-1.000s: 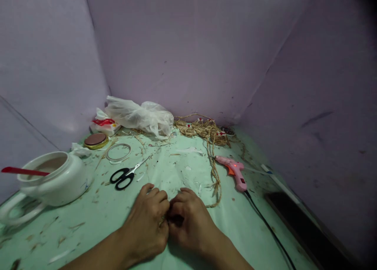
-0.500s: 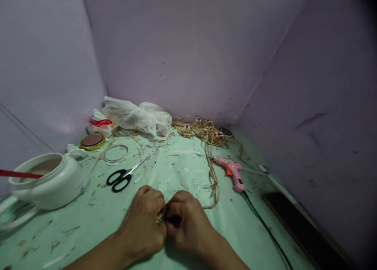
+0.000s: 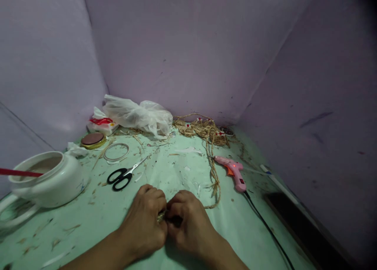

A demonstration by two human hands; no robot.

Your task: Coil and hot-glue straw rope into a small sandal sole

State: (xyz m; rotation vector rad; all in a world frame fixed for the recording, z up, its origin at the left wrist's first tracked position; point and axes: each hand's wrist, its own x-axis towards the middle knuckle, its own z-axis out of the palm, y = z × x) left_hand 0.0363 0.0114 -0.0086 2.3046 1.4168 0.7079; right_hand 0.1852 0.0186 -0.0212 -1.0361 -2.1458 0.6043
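My left hand (image 3: 147,217) is closed, its fingers curled round a straw-coloured braided rope (image 3: 160,216) that shows as a small piece between my hands. Pressed close against it, my right hand (image 3: 187,219) is pinched at the same spot; its fingertips are mostly hidden. From behind my right hand a length of the rope curves out over the green table cover and runs up to a tangled heap of rope (image 3: 203,130) by the back wall. Small red-and-white pieces dot that heap.
Left of my hands lie black-handled scissors (image 3: 127,173), a tape ring (image 3: 116,152), a round tin (image 3: 92,140) and a white pot (image 3: 48,183) holding a red stick. A plastic bag (image 3: 138,114) sits behind. To the right are a pink glue gun (image 3: 232,171), its cord and a dark flat object (image 3: 300,226).
Both hands stay closed together in nearly the same place. The whole view has shifted very slightly; nothing on the table has visibly moved.
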